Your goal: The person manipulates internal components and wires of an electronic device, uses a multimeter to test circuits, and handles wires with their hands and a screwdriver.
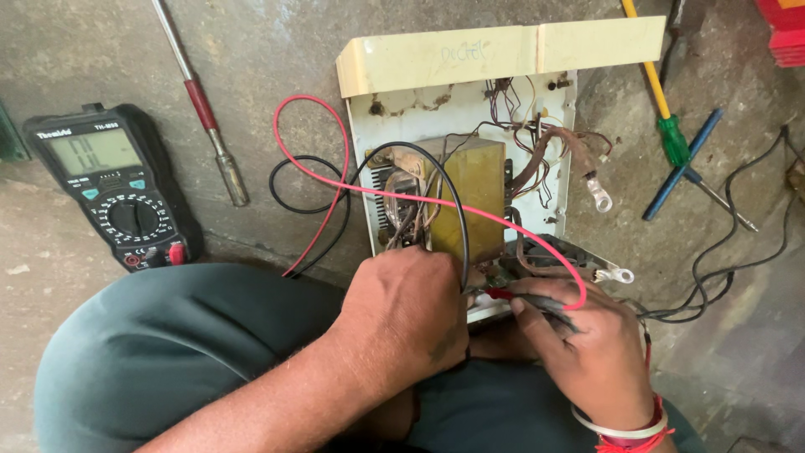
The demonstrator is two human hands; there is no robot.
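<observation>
Pinching a red probe (503, 294), the right hand (587, 352) reaches the open case (436, 59); left hand (407, 310) curls closed, apparently around the black lead (457, 226).

An opened metal case (470, 159) lies on the floor (277, 50) with a transformer (470, 201) inside it. A meter (113, 184) sits well to its left, a screwdriver (205, 109) between them. Both hands (411, 310) (587, 344) rest at the case's near edge, seemingly holding probes. More screwdrivers (675, 138) lie right.
</observation>
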